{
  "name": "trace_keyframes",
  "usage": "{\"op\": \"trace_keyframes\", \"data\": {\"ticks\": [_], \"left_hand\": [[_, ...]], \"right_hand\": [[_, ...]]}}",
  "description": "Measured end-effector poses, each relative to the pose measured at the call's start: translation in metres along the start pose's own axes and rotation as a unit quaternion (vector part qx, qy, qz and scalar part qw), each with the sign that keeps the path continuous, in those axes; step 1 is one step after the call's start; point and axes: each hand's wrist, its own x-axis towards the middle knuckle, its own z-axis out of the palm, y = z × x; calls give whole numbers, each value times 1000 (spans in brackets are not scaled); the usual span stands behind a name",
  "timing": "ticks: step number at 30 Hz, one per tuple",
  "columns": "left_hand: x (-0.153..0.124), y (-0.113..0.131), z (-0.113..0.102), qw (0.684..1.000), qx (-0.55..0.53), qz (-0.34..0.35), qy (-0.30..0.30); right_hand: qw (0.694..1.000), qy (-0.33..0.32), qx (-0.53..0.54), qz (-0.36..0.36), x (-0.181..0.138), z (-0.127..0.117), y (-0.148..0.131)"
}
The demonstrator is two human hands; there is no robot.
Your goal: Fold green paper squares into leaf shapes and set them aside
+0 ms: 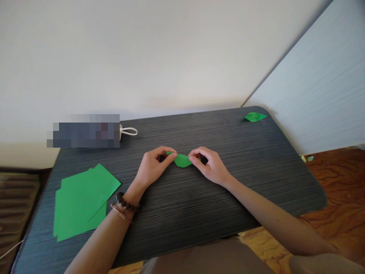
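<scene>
Gripping folded green paper (183, 161) at both ends, in pinches of left hand (154, 164) and right hand (210, 164).
Held over worktop (185, 209), lengthwise between hands, about equally near each; well apart from second folded piece (254, 117) at far right.

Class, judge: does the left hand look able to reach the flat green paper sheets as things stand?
Probably yes: the flat green paper sheets lie near the left forearm, with nothing visible on top. The left hand, though, is pinching a small green paper piece, so it would likely need freeing first.
</scene>
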Motion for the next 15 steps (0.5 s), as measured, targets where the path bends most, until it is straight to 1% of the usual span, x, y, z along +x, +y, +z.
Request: {"op": "trace_keyframes", "data": {"ticks": [1,4,6,7,8,10,12,15], "left_hand": [[5,0,2,1000,-29,-6,-1],[14,1,4,994,-109,-18,25],[14,2,2,992,-113,-33,35],[11,2,0,993,-106,-42,39],[8,2,-3,993,-100,-43,37],[1,1,-6,995,-96,-37,12],[-5,0,-8,995,-90,-34,-2],[-11,-1,-9,995,-85,-50,-28]], "right_hand": [[1000,0,-4,-1,4,2,1],[1000,10,7,-7,17,4,3],[1000,6,22,-15,22,1,4],[1000,-8,25,-15,23,0,5],[999,-22,28,-17,23,-3,5],[999,-40,34,-13,21,-6,6],[998,-39,50,0,19,-8,7],[996,-29,85,16,17,-8,6]]}}
